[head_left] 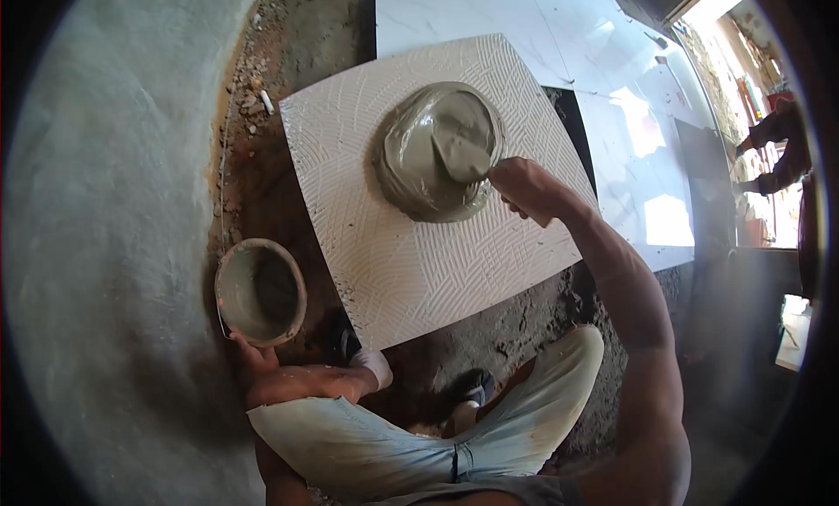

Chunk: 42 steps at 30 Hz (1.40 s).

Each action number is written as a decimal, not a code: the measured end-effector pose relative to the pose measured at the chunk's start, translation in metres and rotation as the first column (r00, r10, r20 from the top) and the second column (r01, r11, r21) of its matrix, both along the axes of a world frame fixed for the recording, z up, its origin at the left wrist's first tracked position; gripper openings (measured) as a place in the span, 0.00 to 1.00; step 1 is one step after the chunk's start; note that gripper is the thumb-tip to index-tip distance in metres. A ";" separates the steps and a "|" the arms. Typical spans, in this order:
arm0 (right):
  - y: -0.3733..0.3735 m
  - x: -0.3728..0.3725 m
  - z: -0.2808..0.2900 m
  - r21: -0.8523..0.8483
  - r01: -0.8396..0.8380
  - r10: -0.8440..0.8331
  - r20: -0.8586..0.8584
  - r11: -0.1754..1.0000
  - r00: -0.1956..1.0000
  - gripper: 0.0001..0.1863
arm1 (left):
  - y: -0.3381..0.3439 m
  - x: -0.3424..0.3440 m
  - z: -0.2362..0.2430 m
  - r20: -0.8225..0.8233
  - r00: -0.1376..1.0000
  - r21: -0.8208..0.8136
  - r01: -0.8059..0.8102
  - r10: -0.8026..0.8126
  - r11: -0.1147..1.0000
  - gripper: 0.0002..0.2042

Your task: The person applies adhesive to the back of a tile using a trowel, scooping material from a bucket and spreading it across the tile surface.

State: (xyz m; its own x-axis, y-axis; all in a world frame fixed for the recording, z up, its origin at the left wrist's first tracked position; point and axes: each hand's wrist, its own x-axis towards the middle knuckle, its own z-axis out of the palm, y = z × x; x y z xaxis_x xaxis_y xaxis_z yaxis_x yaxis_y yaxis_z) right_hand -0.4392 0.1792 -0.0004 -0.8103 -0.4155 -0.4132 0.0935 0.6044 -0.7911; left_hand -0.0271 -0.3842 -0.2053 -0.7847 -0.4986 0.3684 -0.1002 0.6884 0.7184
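My right hand (pixel 529 187) is closed round the handle of a trowel (pixel 465 159), whose blade is smeared with grey mortar. The blade rests in a thick round mound of wet mortar (pixel 419 196). Beneath the mound lies a large square tile (pixel 367 270), its ribbed pale underside facing up. At the lower left, my left hand (pixel 253 357) grips the near edge of a bucket (pixel 301 287). The bucket's mouth faces up toward me, and grey residue coats its inside. My left fingers are partly hidden by the bucket.
Glossy white marbled tiles (pixel 489 25) cover the floor at the far side and right. A smooth grey surface (pixel 105 244) fills the left, bordered by a strip of rubble (pixel 253 86). Rough dark mortar (pixel 524 314) lies before my knees. A bright opening (pixel 734 69) is at the far right.
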 end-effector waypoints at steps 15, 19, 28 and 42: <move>0.066 0.088 -0.008 0.021 0.214 -0.215 0.079 0.977 0.973 0.18 | 0.151 0.176 0.117 0.507 0.859 0.736 -0.475 0.072 0.483 0.29; 0.083 0.126 -0.046 -0.053 0.202 -0.206 -0.102 0.978 0.973 0.27 | 0.178 0.210 0.142 0.580 0.814 0.745 -0.521 -0.020 0.416 0.28; 0.180 0.268 -0.024 0.426 0.501 -0.364 -0.365 0.753 0.857 0.26 | 0.158 0.184 0.160 0.567 0.806 0.783 -0.463 -0.169 0.415 0.27; 0.159 0.414 -0.082 0.085 0.413 -0.359 -0.357 0.907 0.862 0.46 | 0.125 0.077 0.214 0.479 0.854 0.798 -0.324 -0.206 0.508 0.25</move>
State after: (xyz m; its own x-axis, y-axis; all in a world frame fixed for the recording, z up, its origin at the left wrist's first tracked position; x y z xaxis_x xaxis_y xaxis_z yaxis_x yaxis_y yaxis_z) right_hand -0.0257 0.3379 -0.0826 -0.9915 0.0061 -0.1303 0.0985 0.6893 -0.7177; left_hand 0.0504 -0.2597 0.0088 -0.6582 -0.3996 -0.6381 -0.6018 -0.2300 0.7648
